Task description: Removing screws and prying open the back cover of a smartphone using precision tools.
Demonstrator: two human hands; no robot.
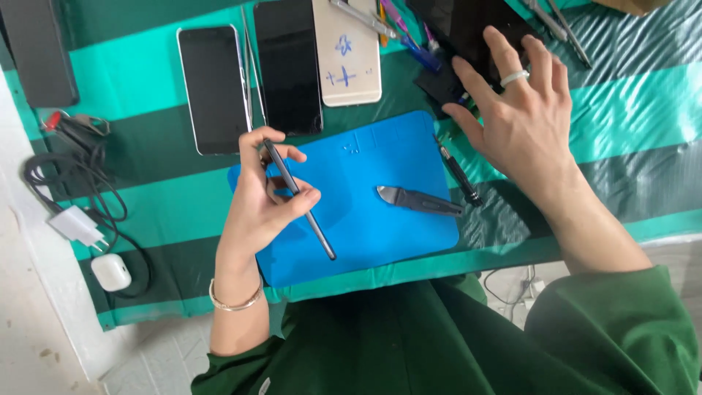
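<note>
Left hand grips a thin phone edge-on; right hand spreads over dark parts.

Left hand (259, 201), fingers clamped on a slim dark slab-like phone (300, 199), tilted above the smooth blue rubber mat (395, 146). Right hand (515, 110), fingers splayed, rests on glossy black panels (468, 29), half hidden beneath. A grey metal pry tool (418, 200) lies on clear mat.

Bright, even daylight; soft shadow under the left hand's fingers (281, 157) on the blue mat (398, 157); glare streaks beyond the right hand's fingertips (504, 44); sharp focus throughout.
</note>
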